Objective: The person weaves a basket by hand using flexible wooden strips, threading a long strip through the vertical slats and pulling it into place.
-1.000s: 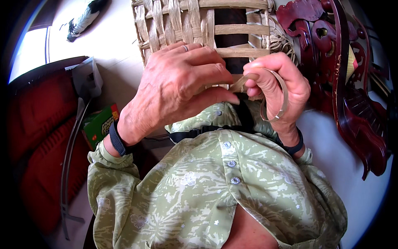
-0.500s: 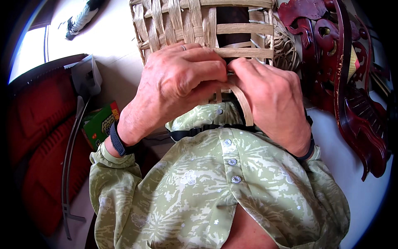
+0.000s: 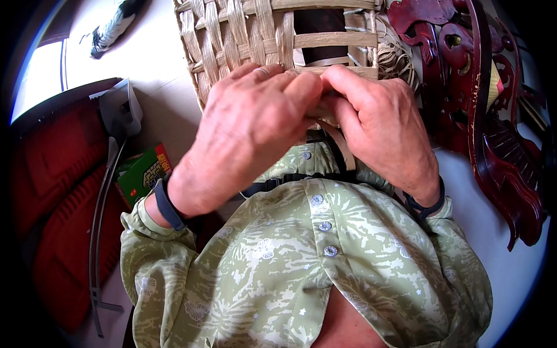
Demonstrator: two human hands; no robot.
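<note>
A frame with a tan woven lattice [image 3: 249, 29] rests in front of my waist, its left part closely woven and its right part showing dark gaps between crosswise strips. Over its near edge, my left hand [image 3: 258, 110] is closed, fingers bent around the weave and a strip. Beside it, my right hand [image 3: 383, 122] pinches a flat tan strip [image 3: 339, 142], whose loose end hangs below toward my belt. The fingertips of both hands nearly meet, and they hide the exact spot where the strip passes through the weave.
Coiled loose strips [image 3: 397, 55] lie right of the frame. A dark red carved wooden piece of furniture [image 3: 481, 104] stands at the right. On the left are red ribbed panels [image 3: 64, 168], a grey metal stand [image 3: 98, 232] and a green box [image 3: 142, 174].
The woven frame has shifted slightly left and tilted. My left hand has turned over the near edge, and my right hand has moved slightly up, with less of the strip's end showing.
</note>
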